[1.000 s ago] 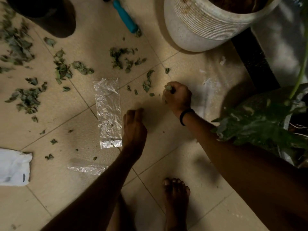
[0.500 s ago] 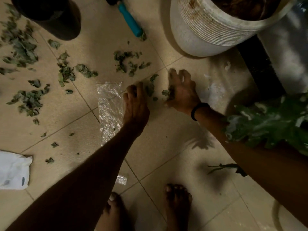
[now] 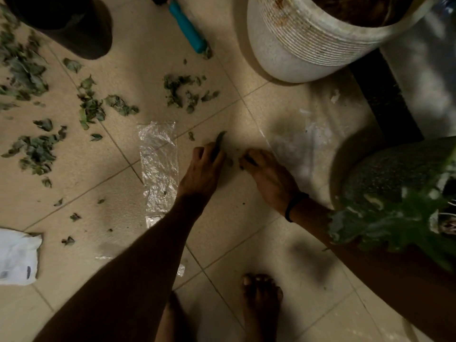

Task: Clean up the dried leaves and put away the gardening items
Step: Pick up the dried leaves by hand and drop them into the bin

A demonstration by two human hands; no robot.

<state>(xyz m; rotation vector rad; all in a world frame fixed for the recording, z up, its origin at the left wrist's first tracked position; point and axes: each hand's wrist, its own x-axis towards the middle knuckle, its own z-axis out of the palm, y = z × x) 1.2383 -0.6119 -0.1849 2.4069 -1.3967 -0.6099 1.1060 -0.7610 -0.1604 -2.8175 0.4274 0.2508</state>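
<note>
Dried green leaves lie scattered over the tiled floor: one pile (image 3: pixel 183 92) ahead of my hands, more (image 3: pixel 91 107) to the left and at the far left (image 3: pixel 37 151). My left hand (image 3: pixel 204 169) rests on the floor with fingers curled round a leaf (image 3: pixel 219 140) that sticks out past them. My right hand (image 3: pixel 266 176), with a black wristband, is pressed low on the tile, its fingertips gathered over small leaf bits (image 3: pixel 243 161). A clear plastic bag (image 3: pixel 159 166) lies flat just left of my left hand.
A big white ribbed pot (image 3: pixel 303 45) stands at the top right, a dark pot (image 3: pixel 71 28) at the top left. A tool with a teal handle (image 3: pixel 187 28) lies between them. A leafy potted plant (image 3: pixel 399 211) crowds the right. White cloth (image 3: pixel 17 257) lies lower left. My bare feet (image 3: pixel 261 299) are below.
Both hands have drawn back toward me from the leaves near the bag's top, sweeping leaf bits together. The left hand now holds a leaf.
</note>
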